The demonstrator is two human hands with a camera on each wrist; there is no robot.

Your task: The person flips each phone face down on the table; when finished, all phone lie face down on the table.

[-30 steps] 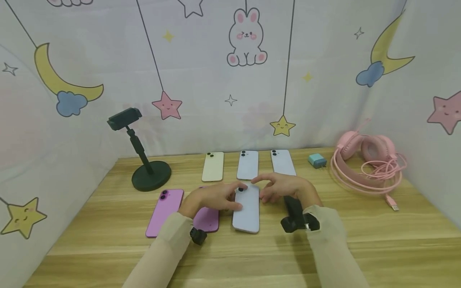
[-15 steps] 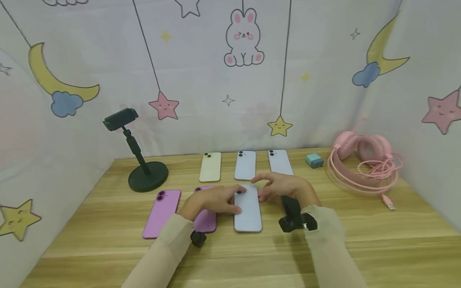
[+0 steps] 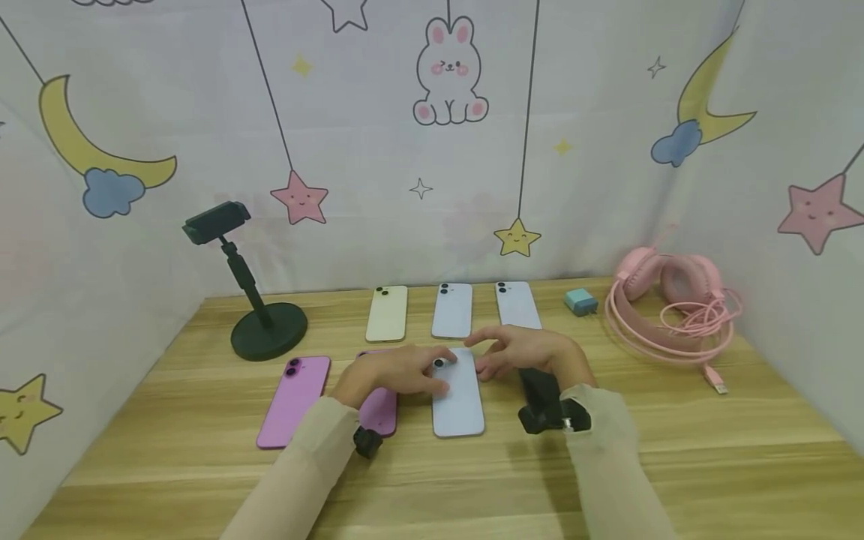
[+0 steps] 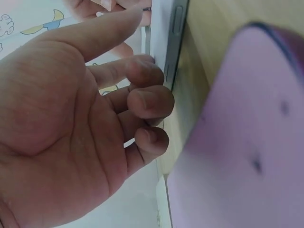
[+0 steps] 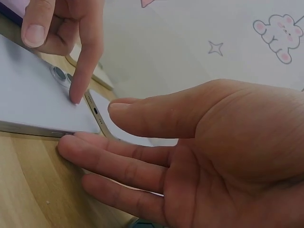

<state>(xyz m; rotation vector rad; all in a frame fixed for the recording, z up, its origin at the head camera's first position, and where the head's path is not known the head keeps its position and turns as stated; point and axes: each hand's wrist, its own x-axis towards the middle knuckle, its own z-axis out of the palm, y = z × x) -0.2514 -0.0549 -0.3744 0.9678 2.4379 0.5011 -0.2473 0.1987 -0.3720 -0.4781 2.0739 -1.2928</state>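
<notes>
A white phone lies back up on the wooden table, its camera lenses at the far left corner. My left hand is over it, index fingertip on the back near the lenses and thumb near the left edge. In the left wrist view the other fingers of that left hand are loosely bent. My right hand is at the phone's right side, its fingertips by the side edge and thumb raised. Partly under the left wrist lies a purple phone; another purple phone lies farther left.
Behind the hands lie a pale yellow phone and two white phones. A black stand is at the back left. A blue charger and pink headphones with a cable stand at the right, before a printed curtain.
The white phone has turned slightly, its near end swinging right, and then stayed. Both hands keep nearly the same pose. The whole head view has shifted a little, moving the scene left.
</notes>
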